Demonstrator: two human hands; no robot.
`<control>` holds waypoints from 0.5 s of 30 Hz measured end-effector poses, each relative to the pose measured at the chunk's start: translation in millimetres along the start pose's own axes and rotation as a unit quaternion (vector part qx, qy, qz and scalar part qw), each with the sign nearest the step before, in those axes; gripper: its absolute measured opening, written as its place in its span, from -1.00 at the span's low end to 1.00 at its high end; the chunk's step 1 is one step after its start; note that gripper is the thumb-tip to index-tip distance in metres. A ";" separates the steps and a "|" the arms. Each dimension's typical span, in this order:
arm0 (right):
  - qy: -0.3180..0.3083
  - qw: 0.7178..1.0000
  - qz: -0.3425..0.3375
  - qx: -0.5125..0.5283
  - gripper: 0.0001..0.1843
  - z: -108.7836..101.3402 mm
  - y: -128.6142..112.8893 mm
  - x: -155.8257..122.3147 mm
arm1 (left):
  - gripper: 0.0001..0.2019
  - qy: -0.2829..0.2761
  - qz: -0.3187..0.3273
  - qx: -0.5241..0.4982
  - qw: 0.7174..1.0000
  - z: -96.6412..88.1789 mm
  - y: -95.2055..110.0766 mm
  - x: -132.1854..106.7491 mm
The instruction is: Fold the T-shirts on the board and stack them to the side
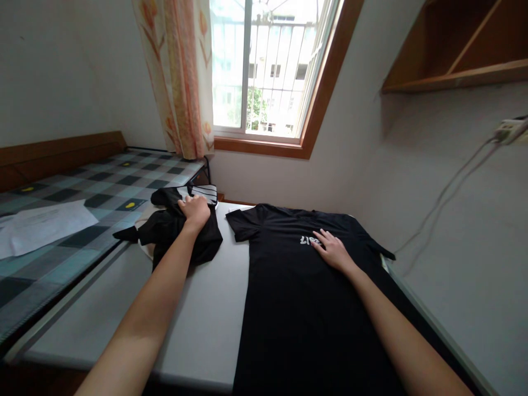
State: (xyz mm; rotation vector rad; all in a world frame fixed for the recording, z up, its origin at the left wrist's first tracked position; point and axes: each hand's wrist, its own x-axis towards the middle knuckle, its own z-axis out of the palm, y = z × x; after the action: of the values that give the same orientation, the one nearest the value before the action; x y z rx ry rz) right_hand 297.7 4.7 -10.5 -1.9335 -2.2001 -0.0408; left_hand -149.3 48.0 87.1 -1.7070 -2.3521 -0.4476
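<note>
A black T-shirt with white print on its chest lies spread out over the right part of the white table. On that chest, over part of the print, rests my right hand, its fingers stretched out and holding nothing. To the left is a crumpled heap of black clothing with a white, dark-striped part at its back. My left hand is on top of this heap, fingers curled into the cloth. How much fabric it grips is partly hidden.
Left of the table is a bed with a checked mattress and sheets of paper. A curtain hangs beside the barred window. A wooden shelf and a socket with cords are on the right wall.
</note>
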 end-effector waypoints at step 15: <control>0.050 0.993 -0.041 0.101 -0.51 -14.9 -17.0 4.9 | -0.74 0.213 0.220 -0.355 0.883 -96.5 45.3 -29.8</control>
State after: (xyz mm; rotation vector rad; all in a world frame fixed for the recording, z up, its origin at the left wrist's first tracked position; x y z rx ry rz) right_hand 282.5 4.8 6.9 -1.6968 -2.1277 0.0691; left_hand -98.4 0.0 173.0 -2.0519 -1.4915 -1.5418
